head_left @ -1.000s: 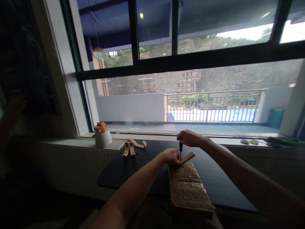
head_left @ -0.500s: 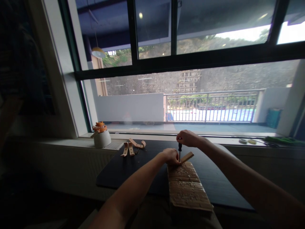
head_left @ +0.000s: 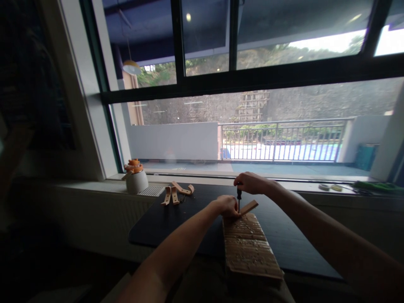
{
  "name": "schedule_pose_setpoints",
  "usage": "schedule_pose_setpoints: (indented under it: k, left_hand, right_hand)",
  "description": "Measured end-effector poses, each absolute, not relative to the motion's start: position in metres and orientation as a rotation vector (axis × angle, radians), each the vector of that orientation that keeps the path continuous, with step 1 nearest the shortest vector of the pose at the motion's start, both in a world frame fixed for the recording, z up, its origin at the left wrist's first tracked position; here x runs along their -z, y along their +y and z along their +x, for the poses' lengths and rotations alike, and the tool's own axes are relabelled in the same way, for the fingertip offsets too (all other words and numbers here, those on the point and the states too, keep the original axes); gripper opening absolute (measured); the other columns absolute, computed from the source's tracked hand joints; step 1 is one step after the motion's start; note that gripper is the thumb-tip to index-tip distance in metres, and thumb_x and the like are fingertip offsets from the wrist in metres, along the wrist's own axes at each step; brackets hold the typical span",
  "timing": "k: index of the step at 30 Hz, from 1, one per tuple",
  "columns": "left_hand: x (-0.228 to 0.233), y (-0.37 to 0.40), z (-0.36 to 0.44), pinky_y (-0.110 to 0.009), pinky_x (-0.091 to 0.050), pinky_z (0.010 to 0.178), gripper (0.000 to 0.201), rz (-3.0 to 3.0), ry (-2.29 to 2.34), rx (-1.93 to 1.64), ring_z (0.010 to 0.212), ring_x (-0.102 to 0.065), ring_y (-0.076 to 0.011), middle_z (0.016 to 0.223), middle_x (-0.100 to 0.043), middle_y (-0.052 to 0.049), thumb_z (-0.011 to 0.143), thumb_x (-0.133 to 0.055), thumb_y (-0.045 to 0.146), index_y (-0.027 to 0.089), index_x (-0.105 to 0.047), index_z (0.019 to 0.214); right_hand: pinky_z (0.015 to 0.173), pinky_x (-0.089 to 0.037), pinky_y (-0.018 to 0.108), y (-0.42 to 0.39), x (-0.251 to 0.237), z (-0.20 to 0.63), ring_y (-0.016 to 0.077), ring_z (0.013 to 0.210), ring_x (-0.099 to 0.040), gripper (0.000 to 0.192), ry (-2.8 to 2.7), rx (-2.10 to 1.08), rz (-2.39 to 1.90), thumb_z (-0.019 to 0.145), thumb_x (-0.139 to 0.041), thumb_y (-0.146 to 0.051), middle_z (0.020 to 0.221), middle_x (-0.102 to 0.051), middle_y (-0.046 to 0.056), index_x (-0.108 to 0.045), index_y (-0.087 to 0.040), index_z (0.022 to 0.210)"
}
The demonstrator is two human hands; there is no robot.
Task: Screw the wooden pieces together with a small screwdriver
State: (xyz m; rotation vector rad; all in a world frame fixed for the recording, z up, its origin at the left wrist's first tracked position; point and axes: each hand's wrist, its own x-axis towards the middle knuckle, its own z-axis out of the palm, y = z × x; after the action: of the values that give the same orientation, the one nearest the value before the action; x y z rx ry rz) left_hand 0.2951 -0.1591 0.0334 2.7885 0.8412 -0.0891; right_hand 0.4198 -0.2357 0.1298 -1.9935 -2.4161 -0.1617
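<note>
My right hand (head_left: 250, 182) is closed around the dark handle of a screwdriver (head_left: 239, 195), which stands upright with its shaft pointing down. Close to the screwdriver's tip, the fingers of my left hand (head_left: 228, 205) are pinched at the near end of a flat wooden strip (head_left: 250, 206). The strip slants up to the right at the far end of a ridged cardboard block (head_left: 251, 248). My fingers hide the screwdriver's tip and whatever it touches.
On the dark table (head_left: 202, 191), to the left, lie several wooden hooks (head_left: 174, 196) with holes, beside small screws (head_left: 182, 199). A white pot with an orange top (head_left: 136, 182) stands on the sill. Tape rolls (head_left: 324, 187) and a green item (head_left: 370, 186) lie right.
The view has shifted slightly, so the scene sits a little further right. Both hands keep their places at the screwdriver and strip, with hardly any visible movement.
</note>
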Motion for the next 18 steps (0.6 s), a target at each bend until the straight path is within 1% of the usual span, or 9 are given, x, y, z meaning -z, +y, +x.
schedule_pose_setpoints:
  k: [7, 13, 18]
  left_hand:
    - [-0.0351, -0.1618, 0.2938, -0.022, -0.046, 0.063, 0.030, 2.779, 0.857, 0.094, 0.070, -0.063, -0.0156, 0.081, -0.071, 0.000, 0.072, -0.065, 0.049, 0.021, -0.072, 0.083]
    - [-0.0347, -0.1619, 0.2948, -0.022, -0.047, 0.065, 0.030, 2.789, 0.856, 0.081, 0.072, -0.064, -0.0162, 0.082, -0.072, -0.001, 0.072, -0.065, 0.048, 0.021, -0.073, 0.083]
    - [-0.0333, -0.1608, 0.2948, -0.022, -0.047, 0.063, 0.030, 2.792, 0.855, 0.083, 0.071, -0.064, -0.0165, 0.080, -0.072, -0.001, 0.071, -0.065, 0.048, 0.021, -0.073, 0.082]
  right_hand:
    - [0.081, -0.053, 0.041, -0.2329, -0.1280, 0.4225, 0.0201, 0.095, -0.062, 0.026, -2.397, 0.171, -2.029, 0.093, -0.057, -0.034, 0.115, -0.063, 0.007, -0.061, -0.018, 0.113]
    - [0.079, -0.053, 0.040, -0.2349, -0.1284, 0.4206, 0.0196, 0.093, -0.063, 0.026, -2.382, 0.150, -2.053, 0.093, -0.057, -0.035, 0.113, -0.063, 0.007, -0.061, -0.018, 0.112]
    - [0.079, -0.053, 0.040, -0.2333, -0.1271, 0.4192, 0.0198, 0.093, -0.063, 0.027, -2.368, 0.136, -2.070, 0.093, -0.057, -0.035, 0.113, -0.063, 0.007, -0.061, -0.018, 0.113]
